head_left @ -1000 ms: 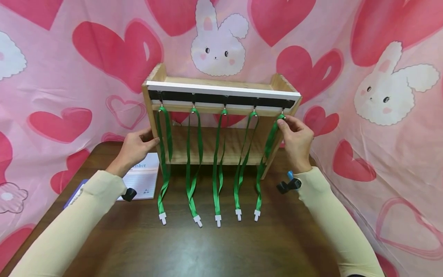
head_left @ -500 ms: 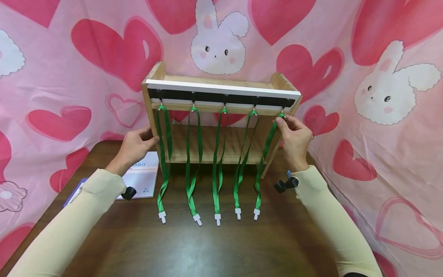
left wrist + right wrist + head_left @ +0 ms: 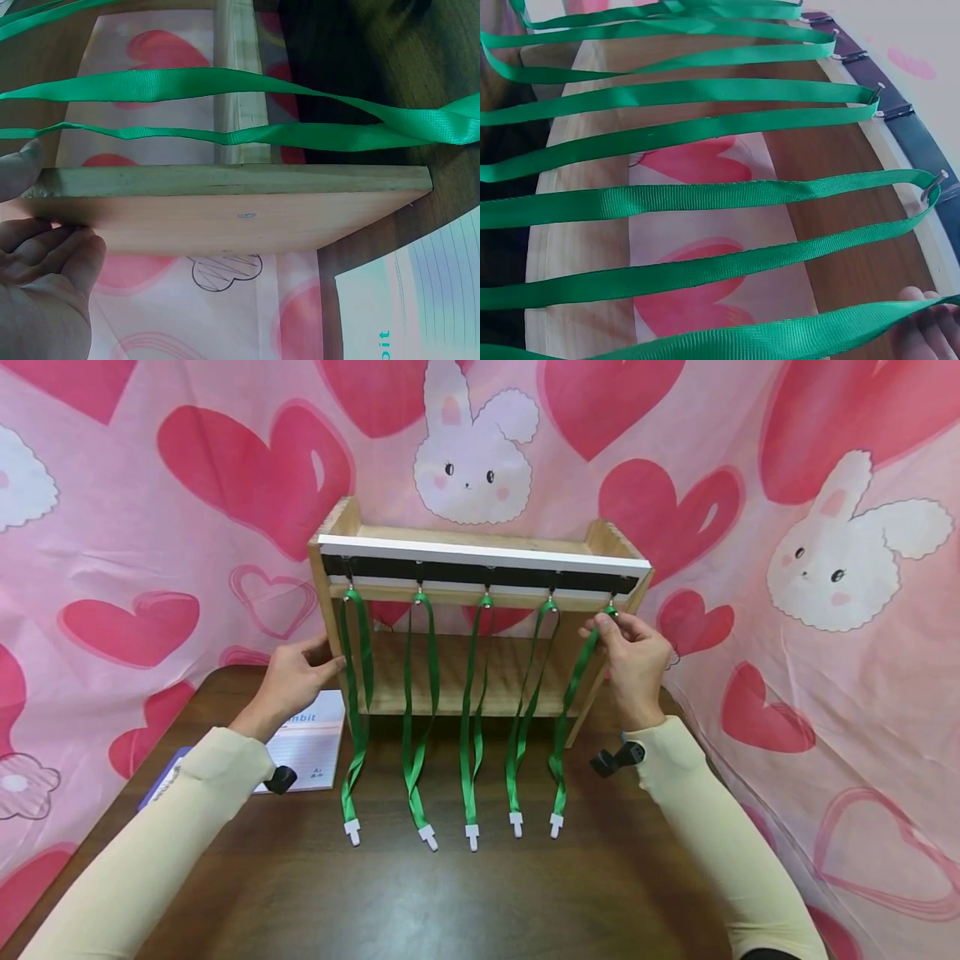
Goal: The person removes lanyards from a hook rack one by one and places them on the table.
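Note:
A small wooden shelf (image 3: pixel 465 652) bears a black-and-white hook rail (image 3: pixel 480 568) along its upper front. Several green lanyards with white clips hang from its metal hooks. My left hand (image 3: pixel 296 677) grips the shelf's left side board (image 3: pixel 240 214), thumb on the front edge and fingers on the outer face. At the far right hook, my right hand (image 3: pixel 637 660) pinches the rightmost lanyard (image 3: pixel 577 681) just below its top, thumb in front. Fingers (image 3: pixel 922 330) show behind that strap in the right wrist view. Its white clip (image 3: pixel 556 825) hangs free lower down.
A lined notepad (image 3: pixel 303 747) lies left of the shelf on the brown table (image 3: pixel 450 902), beside a purple-edged spiral notebook (image 3: pixel 168 772). Pink cloth (image 3: pixel 787 693) with hearts and rabbits hangs behind and at both sides.
My right hand has shifted slightly left and down along the rightmost lanyard, and fingertips now show on the strap's left side. My left hand stays on the shelf's side board.

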Demonstrator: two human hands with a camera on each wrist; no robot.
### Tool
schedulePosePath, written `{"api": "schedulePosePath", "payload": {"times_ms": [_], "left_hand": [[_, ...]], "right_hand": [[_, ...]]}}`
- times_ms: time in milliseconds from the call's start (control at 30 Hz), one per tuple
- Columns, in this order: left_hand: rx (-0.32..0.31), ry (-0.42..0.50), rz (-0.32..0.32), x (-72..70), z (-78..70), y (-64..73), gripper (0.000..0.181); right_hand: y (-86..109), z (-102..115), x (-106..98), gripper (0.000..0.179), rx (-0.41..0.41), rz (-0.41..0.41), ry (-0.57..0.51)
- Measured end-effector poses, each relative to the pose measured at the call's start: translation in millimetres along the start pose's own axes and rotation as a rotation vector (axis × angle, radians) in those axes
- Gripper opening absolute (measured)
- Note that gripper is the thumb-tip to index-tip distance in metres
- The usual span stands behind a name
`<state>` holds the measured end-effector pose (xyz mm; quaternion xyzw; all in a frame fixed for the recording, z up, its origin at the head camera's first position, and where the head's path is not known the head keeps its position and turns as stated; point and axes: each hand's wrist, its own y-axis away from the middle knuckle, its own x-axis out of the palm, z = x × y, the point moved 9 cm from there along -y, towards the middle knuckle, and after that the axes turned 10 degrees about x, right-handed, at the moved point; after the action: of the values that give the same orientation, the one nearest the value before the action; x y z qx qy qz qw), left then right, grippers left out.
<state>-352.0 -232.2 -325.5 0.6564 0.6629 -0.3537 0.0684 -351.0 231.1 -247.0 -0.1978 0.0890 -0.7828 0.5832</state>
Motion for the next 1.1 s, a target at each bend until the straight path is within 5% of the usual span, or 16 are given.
{"api": "schedulePosePath", "payload": {"times_ms": [467, 1100], "left_hand": [[-0.007, -0.004, 0.0, 3.7, -0.9, -0.3, 0.057], [0.029, -0.021, -0.014, -0.8, -4.5, 0.6, 0.056]], "right_hand": [[0.0, -5.3, 4.3, 0.034, 0.023, 0.013, -0.07], [3.1, -1.8, -2.3, 0.03, 0.037, 0.035, -0.001]]}}
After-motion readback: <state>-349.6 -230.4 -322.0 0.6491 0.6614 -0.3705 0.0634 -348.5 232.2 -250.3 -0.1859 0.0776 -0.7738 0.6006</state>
